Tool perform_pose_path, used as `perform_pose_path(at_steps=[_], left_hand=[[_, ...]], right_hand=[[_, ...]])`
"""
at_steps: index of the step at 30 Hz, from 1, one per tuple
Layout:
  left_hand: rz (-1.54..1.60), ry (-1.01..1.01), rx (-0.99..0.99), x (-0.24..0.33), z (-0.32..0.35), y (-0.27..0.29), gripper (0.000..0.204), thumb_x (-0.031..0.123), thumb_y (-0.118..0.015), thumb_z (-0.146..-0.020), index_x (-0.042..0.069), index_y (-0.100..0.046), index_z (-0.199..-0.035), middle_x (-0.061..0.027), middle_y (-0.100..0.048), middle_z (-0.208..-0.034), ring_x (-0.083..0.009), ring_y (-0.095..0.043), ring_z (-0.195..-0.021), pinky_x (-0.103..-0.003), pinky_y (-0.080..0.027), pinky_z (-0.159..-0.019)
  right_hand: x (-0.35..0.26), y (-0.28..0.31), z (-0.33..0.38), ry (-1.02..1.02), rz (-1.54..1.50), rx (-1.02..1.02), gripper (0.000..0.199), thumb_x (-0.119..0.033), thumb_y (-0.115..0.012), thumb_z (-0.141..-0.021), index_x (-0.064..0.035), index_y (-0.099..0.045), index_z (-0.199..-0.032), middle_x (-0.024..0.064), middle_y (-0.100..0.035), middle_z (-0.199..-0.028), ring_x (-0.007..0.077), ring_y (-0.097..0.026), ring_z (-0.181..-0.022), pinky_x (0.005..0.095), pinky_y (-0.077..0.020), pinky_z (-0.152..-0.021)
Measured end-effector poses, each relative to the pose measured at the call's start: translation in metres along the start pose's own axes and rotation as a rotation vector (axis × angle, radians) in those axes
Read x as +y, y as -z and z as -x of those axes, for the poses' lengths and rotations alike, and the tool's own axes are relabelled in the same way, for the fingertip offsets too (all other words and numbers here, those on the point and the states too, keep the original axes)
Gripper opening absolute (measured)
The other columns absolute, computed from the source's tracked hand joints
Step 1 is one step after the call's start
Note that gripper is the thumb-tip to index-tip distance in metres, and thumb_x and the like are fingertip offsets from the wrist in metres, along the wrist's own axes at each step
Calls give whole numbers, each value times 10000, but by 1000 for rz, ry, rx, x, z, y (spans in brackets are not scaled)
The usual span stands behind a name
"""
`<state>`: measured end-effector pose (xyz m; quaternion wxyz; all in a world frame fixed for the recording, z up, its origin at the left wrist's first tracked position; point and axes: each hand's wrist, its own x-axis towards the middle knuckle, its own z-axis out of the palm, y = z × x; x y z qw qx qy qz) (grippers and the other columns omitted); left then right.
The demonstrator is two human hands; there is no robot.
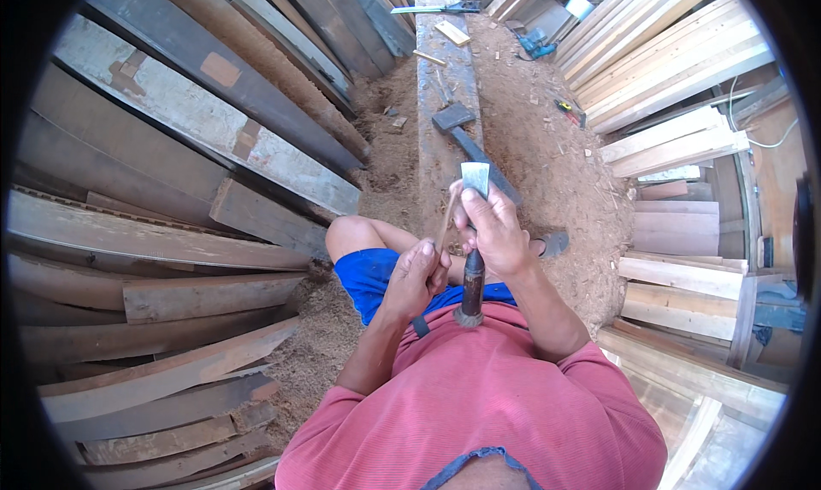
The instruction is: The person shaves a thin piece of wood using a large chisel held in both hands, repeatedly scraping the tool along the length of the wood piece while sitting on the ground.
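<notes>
My right hand is wrapped round a chisel, its wide bright blade pointing away from me and its dark handle toward my shirt. Pinched in my left hand is a thin wooden strip, tilted up beside the chisel. The strip's upper end reaches my right fingertips; whether they grip it too I cannot tell. Beyond my hands a mallet with a dark, blocky head lies on a narrow plank bench, its thick handle running back toward my right hand.
Farther along the bench lie a small wood block, a thin stick and a handsaw. Stacked boards line the left, and pale timber the right. A blue power tool rests on the sawdust-covered floor.
</notes>
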<state>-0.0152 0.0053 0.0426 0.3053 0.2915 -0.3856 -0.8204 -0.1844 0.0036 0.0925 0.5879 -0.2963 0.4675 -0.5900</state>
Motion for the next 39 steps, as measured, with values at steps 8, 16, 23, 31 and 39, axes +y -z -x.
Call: perform_pose_path(at_steps=[8, 16, 23, 31, 39], left_hand=[[293, 61, 227, -1, -31, 22, 410, 396, -385, -1030, 82, -537, -815, 17, -398, -546, -95, -335, -471, -244, -277, -449], [-132, -28, 205, 32, -27, 18, 393, 366, -349, -1051, 101, -527, -821, 34, -492, -665, -51, -453, -602, -237, -396, -535], [-157, -152, 99, 15, -11, 25, 408, 358, -309, -1058, 94, -511, -822, 59, -455, -674, -45, -379, -598, -228, -344, -541], [-162, 24, 4, -27, 39, 18, 453, 399, -330, -1047, 97, -479, -744, 38, -381, -548, -60, -341, -496, -241, -290, -453], [820, 326, -249, 0, 8, 2, 446, 420, -333, -1038, 74, -492, -806, 50, -305, -497, -79, -284, -442, -237, -258, -411]], right_hand=[[19, -19, 18, -254, -526, 13, 170, -217, -423, -1015, -63, -480, -1061, 25, -546, -734, 115, -535, -514, 267, -481, -465], [29, -46, 36, -397, -344, -163, 237, -295, -441, -1011, -67, -497, -976, -17, -440, -627, 73, -414, -460, 259, -434, -472], [16, -50, 47, -308, -240, -138, 253, -306, -429, -1019, -66, -491, -969, -25, -402, -604, 68, -377, -444, 246, -394, -434], [-22, -14, 50, 71, -136, 67, 267, -261, -406, -1018, -24, -504, -943, -9, -420, -560, 64, -407, -446, 230, -379, -416], [-11, 8, 13, -69, -22, -128, 235, -178, -562, -962, -20, -584, -1134, -24, -495, -639, 14, -412, -487, 192, -364, -440]])
